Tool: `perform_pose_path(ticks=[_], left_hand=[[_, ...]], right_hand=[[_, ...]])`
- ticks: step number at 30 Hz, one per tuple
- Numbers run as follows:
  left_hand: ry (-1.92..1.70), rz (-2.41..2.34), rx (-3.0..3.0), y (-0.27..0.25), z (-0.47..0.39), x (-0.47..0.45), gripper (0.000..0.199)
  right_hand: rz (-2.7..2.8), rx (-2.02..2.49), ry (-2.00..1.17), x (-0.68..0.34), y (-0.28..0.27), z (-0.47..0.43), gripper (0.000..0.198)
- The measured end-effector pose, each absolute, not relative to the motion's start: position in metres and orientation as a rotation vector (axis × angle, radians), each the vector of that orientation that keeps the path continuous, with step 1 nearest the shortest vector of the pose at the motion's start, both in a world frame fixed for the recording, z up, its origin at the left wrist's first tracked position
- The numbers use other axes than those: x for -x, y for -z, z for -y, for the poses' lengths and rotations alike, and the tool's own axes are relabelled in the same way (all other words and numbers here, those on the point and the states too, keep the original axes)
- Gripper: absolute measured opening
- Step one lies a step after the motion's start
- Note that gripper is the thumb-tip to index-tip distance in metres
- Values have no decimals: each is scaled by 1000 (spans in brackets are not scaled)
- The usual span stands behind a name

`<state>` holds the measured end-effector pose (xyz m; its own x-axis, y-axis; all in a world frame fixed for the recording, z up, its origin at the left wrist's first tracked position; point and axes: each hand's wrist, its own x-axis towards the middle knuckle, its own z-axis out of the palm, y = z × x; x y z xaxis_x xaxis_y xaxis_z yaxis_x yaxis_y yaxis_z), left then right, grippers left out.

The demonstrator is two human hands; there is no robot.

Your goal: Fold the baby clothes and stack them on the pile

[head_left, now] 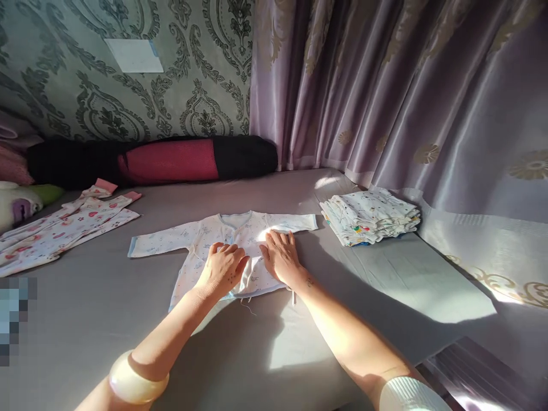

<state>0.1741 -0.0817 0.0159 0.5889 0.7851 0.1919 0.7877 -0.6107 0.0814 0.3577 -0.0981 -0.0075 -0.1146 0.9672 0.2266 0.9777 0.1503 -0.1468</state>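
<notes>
A white baby shirt [240, 228] with a small print and pale blue trim lies spread on the grey bed sheet, sleeves out to both sides. On its front, my left hand [225, 265] has its fingers curled down onto the cloth, fingertips hidden; a white fold rises beside the thumb. My right hand [280, 257] lies flat with outstretched fingers on the other half of the shirt, near the base of the sleeve. Thin ties and a loose thread trail from the bottom hem.
A stack of folded printed cloths [370, 214] stands at the right by the curtain [385, 103]. Pink-and-white baby clothing [72, 222] lies at the left, near a plush toy [21, 205]. A long black-and-red bundle [171, 160] runs along the wall. The sheet [128, 319] ends at lower right.
</notes>
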Motion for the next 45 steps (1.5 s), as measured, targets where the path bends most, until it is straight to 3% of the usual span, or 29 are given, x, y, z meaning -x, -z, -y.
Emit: perform_pose_path(ticks=[6, 11, 20, 27, 45], left_hand=[[203, 1465, 2818, -23, 60, -196, 31], [312, 1451, 2911, -15, 43, -216, 27], [480, 1287, 2993, 20, -4, -243, 38], [359, 1553, 2911, 32, 2, -254, 53], [300, 1611, 2976, 24, 1, -252, 62]], right_hand=[[2013, 1864, 15, -362, 13, 94, 37], [1929, 1903, -18, -366, 21, 89, 45], [1953, 2051, -115, -390, 13, 81, 52], [1849, 2255, -130, -407, 11, 74, 49], [1663, 2536, -160, -446, -5, 65, 46]])
